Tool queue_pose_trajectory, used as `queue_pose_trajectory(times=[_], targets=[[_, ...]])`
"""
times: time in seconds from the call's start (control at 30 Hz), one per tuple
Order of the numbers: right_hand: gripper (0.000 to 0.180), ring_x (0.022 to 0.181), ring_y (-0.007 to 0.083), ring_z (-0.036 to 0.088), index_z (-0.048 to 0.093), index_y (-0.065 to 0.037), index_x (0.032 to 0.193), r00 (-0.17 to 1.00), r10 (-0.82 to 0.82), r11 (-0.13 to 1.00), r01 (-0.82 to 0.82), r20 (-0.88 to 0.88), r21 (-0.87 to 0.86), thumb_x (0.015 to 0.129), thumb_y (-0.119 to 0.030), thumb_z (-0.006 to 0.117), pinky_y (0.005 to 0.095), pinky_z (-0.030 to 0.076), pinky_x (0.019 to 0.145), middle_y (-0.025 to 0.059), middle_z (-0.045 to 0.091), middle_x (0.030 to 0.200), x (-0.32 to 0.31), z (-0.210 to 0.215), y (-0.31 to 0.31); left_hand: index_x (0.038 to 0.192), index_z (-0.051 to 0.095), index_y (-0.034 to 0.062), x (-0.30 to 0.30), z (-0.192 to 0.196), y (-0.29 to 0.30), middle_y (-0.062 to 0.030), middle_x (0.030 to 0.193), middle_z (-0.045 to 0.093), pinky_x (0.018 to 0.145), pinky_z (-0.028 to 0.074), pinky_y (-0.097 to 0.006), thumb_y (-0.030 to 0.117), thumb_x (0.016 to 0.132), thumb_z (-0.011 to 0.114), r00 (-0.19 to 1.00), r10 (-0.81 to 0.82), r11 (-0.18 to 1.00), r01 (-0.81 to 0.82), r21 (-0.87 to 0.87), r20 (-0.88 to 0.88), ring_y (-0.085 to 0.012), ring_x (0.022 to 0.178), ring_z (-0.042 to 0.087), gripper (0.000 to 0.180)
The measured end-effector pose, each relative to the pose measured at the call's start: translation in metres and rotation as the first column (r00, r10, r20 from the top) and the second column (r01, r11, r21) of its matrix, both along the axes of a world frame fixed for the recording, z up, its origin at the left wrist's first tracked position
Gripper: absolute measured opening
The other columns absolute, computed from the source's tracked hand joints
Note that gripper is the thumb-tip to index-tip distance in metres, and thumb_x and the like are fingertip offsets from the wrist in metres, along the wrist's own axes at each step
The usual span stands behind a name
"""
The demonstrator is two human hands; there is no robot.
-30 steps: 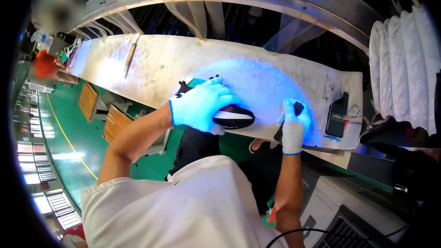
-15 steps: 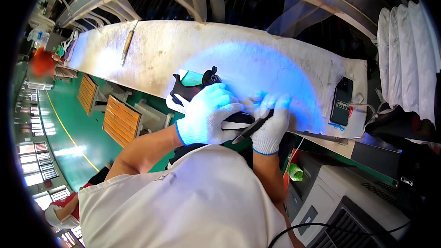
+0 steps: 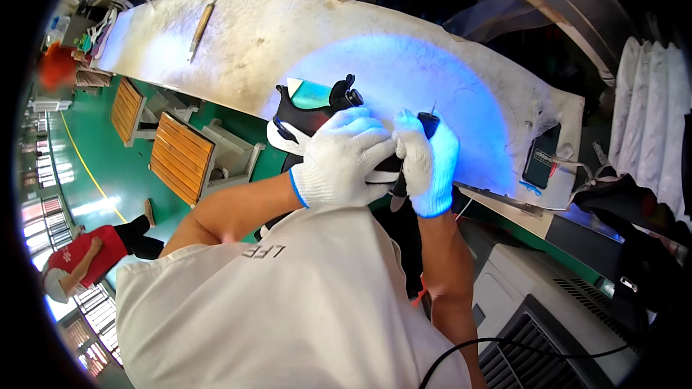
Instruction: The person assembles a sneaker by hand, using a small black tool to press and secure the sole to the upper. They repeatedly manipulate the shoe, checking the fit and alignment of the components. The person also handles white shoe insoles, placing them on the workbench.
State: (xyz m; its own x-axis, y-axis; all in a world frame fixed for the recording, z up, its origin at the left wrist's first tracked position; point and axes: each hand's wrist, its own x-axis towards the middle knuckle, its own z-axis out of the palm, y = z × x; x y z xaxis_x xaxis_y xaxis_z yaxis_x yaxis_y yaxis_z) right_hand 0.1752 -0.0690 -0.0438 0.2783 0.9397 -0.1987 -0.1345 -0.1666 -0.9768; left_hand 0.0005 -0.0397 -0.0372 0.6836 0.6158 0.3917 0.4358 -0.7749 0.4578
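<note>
My left hand (image 3: 342, 155), in a white knit glove, is closed on a black-and-white shoe (image 3: 297, 117) with a teal inner sole. The shoe's black strap end sticks up beyond my fingers, and part of it is hidden under the glove. Close beside it, my right hand (image 3: 429, 166), gloved alike, is wrapped round a slim black-handled tool (image 3: 428, 124). A thin metal pin stands out of the tool's upper end; a flat blade-like end shows below the fist. Both hands are at the near edge of the pale worktable (image 3: 317, 29), by a round patch of blue light.
A wooden-handled tool (image 3: 201, 29) lies at the table's far left, a dark phone (image 3: 539, 158) at its right. White ribbed hoses (image 3: 649, 137) hang at the right, above a grey machine (image 3: 533, 295). Slatted wooden tops (image 3: 180, 157) stand left. A person in red (image 3: 90, 256) is on the green floor.
My right hand has turned the tool from slanting to nearly upright, its pin end now upward. The view has shifted, and the person in red shows more fully at the left.
</note>
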Motion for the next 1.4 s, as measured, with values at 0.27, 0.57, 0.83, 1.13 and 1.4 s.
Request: queue_pose_trajectory(times=[0.27,0.57,0.83,1.13,1.4], targets=[[0.032,0.07,0.0122,0.058,0.066,-0.006,0.089,0.938,-0.136,0.989,0.112,-0.32,-0.093,0.112,-0.027,0.07,0.0308,0.049,0.066,0.0026,0.063,0.076,-0.019,-0.019,0.009,0.112,0.075,0.0061,-0.027,0.002,0.029,-0.0134,0.102,0.07,0.123,0.043,-0.056,0.049,0.073,0.091,0.975,-0.148,0.989,0.146,-0.027,-0.168,-0.0332,0.106,0.068,0.06],[0.035,0.064,0.0095,0.056,0.069,-0.007,0.085,0.988,-0.151,0.921,0.135,-0.016,-0.365,0.11,-0.03,0.073,0.0294,0.044,0.062,-0.0002,0.063,0.072,-0.025,-0.022,0.02,0.107,0.077,0.0066,-0.028,-0.014,0.022,-0.0083,0.097,0.07,0.094,0.05,-0.046,0.039,0.074,0.086,0.978,-0.101,0.983,0.07,-0.17,-0.181,-0.0292,0.095,0.067,0.047],[0.034,0.065,0.0109,0.056,0.069,-0.008,0.086,0.988,-0.118,0.87,0.053,-0.103,-0.49,0.109,-0.032,0.075,0.0293,0.044,0.062,0.0013,0.063,0.072,-0.02,-0.017,0.039,0.115,0.078,0.004,-0.025,-0.007,0.033,-0.0089,0.102,0.074,0.092,0.051,-0.046,0.038,0.073,0.086,0.983,-0.096,0.973,0.059,-0.223,-0.159,-0.0272,0.098,0.07,0.055],[0.031,0.073,0.0104,0.059,0.079,-0.002,0.096,0.998,-0.052,0.851,0.031,-0.024,-0.525,0.108,-0.031,0.075,0.0319,0.048,0.068,-0.0002,0.069,0.081,-0.022,-0.011,0.047,0.101,0.072,0.0078,-0.021,-0.01,0.031,-0.0071,0.097,0.067,0.087,0.049,-0.047,0.04,0.072,0.084,0.975,-0.055,0.984,0.015,-0.178,-0.217,-0.0282,0.098,0.065,0.045],[0.03,0.077,0.0133,0.066,0.078,0.004,0.11,0.894,0.382,0.866,-0.258,0.235,-0.429,0.106,-0.025,0.075,0.0357,0.054,0.07,0.0043,0.076,0.09,-0.003,-0.021,0.062,0.097,0.076,0.0071,-0.017,0.002,0.01,-0.0164,0.107,0.071,0.097,0.048,-0.049,0.048,0.072,0.083,0.986,-0.041,0.994,0.024,-0.103,-0.16,-0.0352,0.102,0.063,0.049]])
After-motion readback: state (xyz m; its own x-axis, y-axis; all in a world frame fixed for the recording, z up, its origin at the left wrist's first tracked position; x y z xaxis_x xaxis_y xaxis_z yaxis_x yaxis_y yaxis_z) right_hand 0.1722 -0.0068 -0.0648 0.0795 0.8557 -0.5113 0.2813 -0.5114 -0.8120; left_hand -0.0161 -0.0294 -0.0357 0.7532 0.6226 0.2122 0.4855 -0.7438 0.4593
